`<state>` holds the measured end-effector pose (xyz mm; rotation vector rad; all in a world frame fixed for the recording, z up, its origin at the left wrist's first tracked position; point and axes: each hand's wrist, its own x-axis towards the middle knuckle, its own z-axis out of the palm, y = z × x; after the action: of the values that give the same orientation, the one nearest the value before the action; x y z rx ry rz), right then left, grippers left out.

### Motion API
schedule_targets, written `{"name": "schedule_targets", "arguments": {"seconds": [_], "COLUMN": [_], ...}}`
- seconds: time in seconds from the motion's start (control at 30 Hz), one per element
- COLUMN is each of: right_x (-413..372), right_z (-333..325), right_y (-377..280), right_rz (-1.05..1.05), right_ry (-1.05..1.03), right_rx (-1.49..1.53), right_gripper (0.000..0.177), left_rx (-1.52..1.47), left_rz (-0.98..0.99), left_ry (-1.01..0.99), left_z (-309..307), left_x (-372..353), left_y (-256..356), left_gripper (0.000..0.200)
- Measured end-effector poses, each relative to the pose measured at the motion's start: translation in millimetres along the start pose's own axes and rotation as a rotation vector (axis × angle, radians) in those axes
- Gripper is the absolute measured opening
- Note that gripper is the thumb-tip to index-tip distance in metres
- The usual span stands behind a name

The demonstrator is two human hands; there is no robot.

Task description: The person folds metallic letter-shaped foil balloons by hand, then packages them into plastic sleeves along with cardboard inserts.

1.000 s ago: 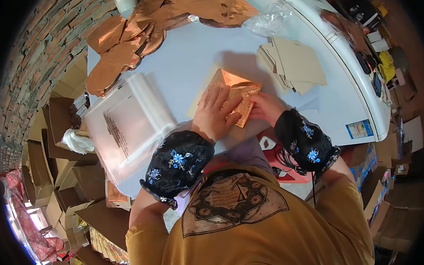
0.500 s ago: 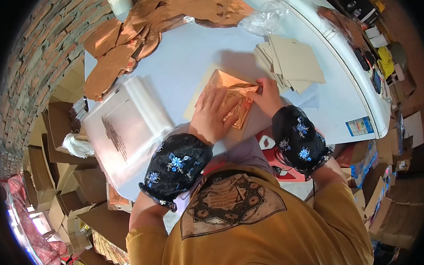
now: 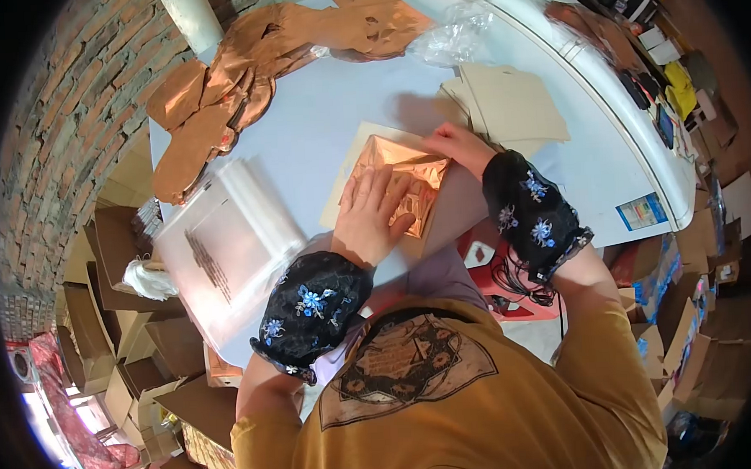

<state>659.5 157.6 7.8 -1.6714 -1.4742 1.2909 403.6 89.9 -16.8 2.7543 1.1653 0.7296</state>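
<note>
A shiny copper-coloured foil sheet [image 3: 424, 178] lies on a beige card [image 3: 351, 164] near the front of the pale table. My left hand [image 3: 366, 218] rests flat on the foil's left part, its fingers spread. At the foil's upper right corner is my right hand [image 3: 462, 147], its fingers curled together in a pinch; whatever is between the fingertips is too small to make out. Behind my right hand sits a stack of beige cards [image 3: 512, 103]. Clear plastic sleeves [image 3: 225, 241] lie to the left of my left hand.
Copper foil pieces [image 3: 300, 32] are heaped along the table's back left edge. Crumpled clear plastic [image 3: 453, 37] lies beside them. A white appliance [image 3: 604, 99] borders the table on the right. Open cardboard boxes [image 3: 167, 344] stand at the lower left, by a brick wall [image 3: 76, 105].
My right hand has moved up and slightly left, to the foil's upper corner. My left hand still lies on the foil, which looks flatter at its upper edge. The view has shifted a little.
</note>
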Motion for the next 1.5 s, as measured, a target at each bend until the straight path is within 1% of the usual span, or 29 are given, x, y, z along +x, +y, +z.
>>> {"name": "schedule_targets", "arguments": {"seconds": [0.07, 0.1, 0.2, 0.23, 0.33, 0.37, 0.47, 0.57, 0.67, 0.73, 0.87, 0.9, 1.0, 1.03, 1.1, 1.13, 1.17, 1.2, 1.23, 1.27, 1.33, 1.37, 1.43, 1.5], "right_x": [-23.2, -32.6, -41.0, -54.6, -73.8, -76.6, -85.4, -78.9, -79.3, -80.3, -75.8, -76.4, -81.7, -82.2, -85.0, -86.1, -86.6, -87.1, -86.8, -88.8, -90.9, -92.6, -92.9, -94.1], "right_z": [7.8, 6.5, 12.3, 18.5, 43.5, 51.8, 66.8, 70.7, 69.7, 69.2, 73.6, 72.6, 69.2, 66.9, 63.9, 61.4, 58.8, 57.7, 56.5, 55.6, 49.1, 50.6, 50.8, 49.6], "right_y": [-18.6, -20.3, 18.0, 6.9, 0.9, 0.3, -15.1, -4.3, -4.8, -2.6, 12.3, 12.8, 9.5, 12.8, 13.5, 14.6, 17.1, 20.4, 23.7, 26.3, 23.4, 13.4, 14.3, 16.6], "right_rz": [0.097, 0.056, 0.014, 0.010, 0.127, 0.108, 0.064, 0.068, 0.119, 0.115, 0.097, 0.102, 0.104, 0.112, 0.129, 0.132, 0.137, 0.147, 0.171, 0.172, 0.163, 0.161, 0.164, 0.173], "right_ry": [-0.062, -0.130, -0.171, -0.148, -0.055, 0.012, 0.124, 0.157, 0.142, 0.147, 0.170, 0.177, 0.187, 0.184, 0.185, 0.198, 0.210, 0.223, 0.240, 0.230, 0.220, 0.246, 0.269, 0.264], "right_rx": [0.423, 0.529, 0.619, 0.605, 0.495, 0.518, 0.534, 0.537, 0.608, 0.626, 0.655, 0.647, 0.705, 0.722, 0.775, 0.766, 0.756, 0.749, 0.739, 0.749, 0.768, 0.833, 0.848, 0.816], "right_gripper": [0.044, 0.037, 0.035, 0.036, 0.038, 0.036, 0.032, 0.033, 0.035, 0.033, 0.028, 0.027, 0.022, 0.020, 0.016, 0.017, 0.018, 0.020, 0.017, 0.017, 0.017, 0.018, 0.017, 0.016], "left_rx": [0.009, 0.013, 0.017, 0.018, 0.014, 0.011, -0.004, 0.007, 0.002, -0.024, -0.201, -0.319, -0.492, -0.436, -0.443, -0.308, -0.276, -0.241, -0.073, -0.058, 0.104, 0.098, 0.087, 0.123], "left_rz": [-0.004, -0.006, 0.003, -0.003, -0.016, -0.023, -0.025, -0.017, -0.019, -0.028, -0.121, -0.151, -0.042, 0.034, -0.257, -0.332, -0.399, -0.427, -0.395, -0.326, -0.405, -0.411, -0.428, -0.404], "left_ry": [-0.028, -0.041, -0.026, -0.026, -0.048, -0.057, -0.039, -0.024, -0.020, -0.025, -0.222, -0.241, -0.039, 0.124, 0.255, 0.260, 0.258, 0.350, 0.408, 0.432, 0.400, 0.407, 0.420, 0.520], "left_z": [-1.7, -2.7, 3.9, 3.1, 0.0, -0.7, 1.9, 4.0, 4.2, -0.1, -16.5, -25.5, -30.9, -44.3, -37.8, -20.2, -10.2, 23.2, 33.5, 45.5, 52.0, 56.4, 62.2, 59.7], "left_x": [0.1, 0.2, -2.0, -0.5, -1.4, -0.7, -0.2, -2.1, -2.6, -0.4, 8.9, 16.9, 50.1, 69.4, 115.6, 141.3, 168.3, 192.7, 208.2, 220.1, 233.6, 238.9, 246.5, 245.1], "left_y": [0.1, 0.1, -3.3, -2.9, 0.0, 0.2, -0.9, -2.1, -1.6, -0.2, -6.6, -10.2, -61.5, -71.4, -109.7, -144.6, -169.5, -217.6, -231.9, -247.5, -240.4, -242.5, -246.0, -238.2], "left_gripper": [0.059, 0.061, 0.065, 0.066, 0.068, 0.069, 0.068, 0.067, 0.066, 0.067, 0.070, 0.060, 0.048, 0.033, 0.024, 0.023, 0.024, 0.026, 0.020, 0.025, 0.027, 0.025, 0.021, 0.020]}}
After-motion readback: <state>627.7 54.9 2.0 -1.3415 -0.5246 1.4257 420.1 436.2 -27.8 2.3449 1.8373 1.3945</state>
